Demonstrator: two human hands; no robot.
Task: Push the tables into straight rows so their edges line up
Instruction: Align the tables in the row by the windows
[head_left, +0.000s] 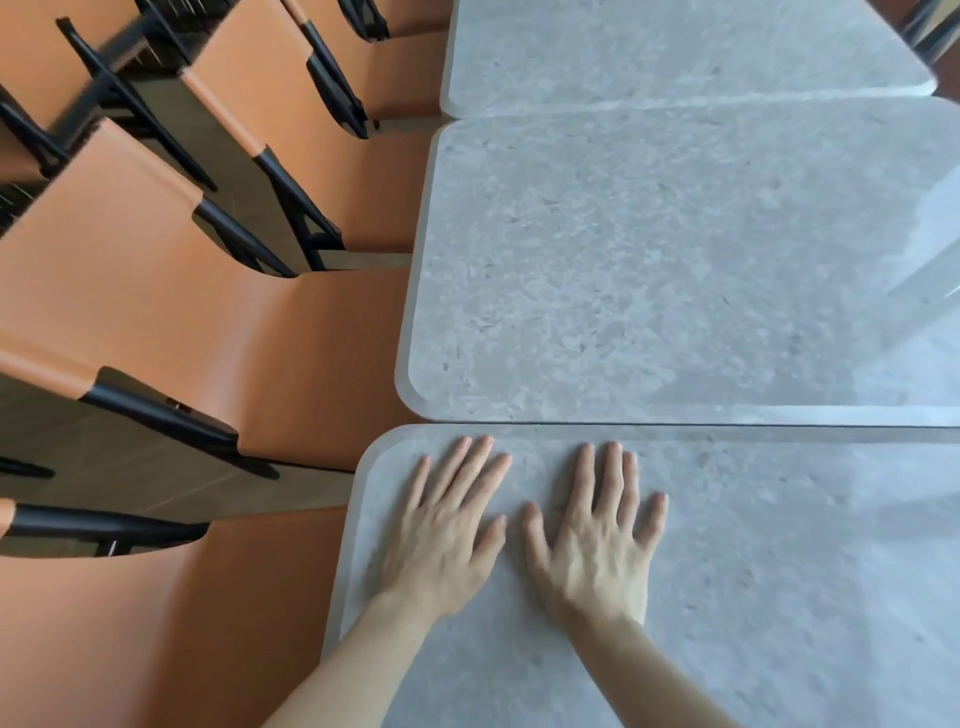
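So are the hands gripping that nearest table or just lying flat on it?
Flat. Both the left hand and right hand lie palm-down on the nearest table, fingers straight and spread.

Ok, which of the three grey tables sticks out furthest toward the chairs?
The nearest table, the one both hands press flat on: left hand, right hand. Its chair-side edge juts past the middle table and the far table.
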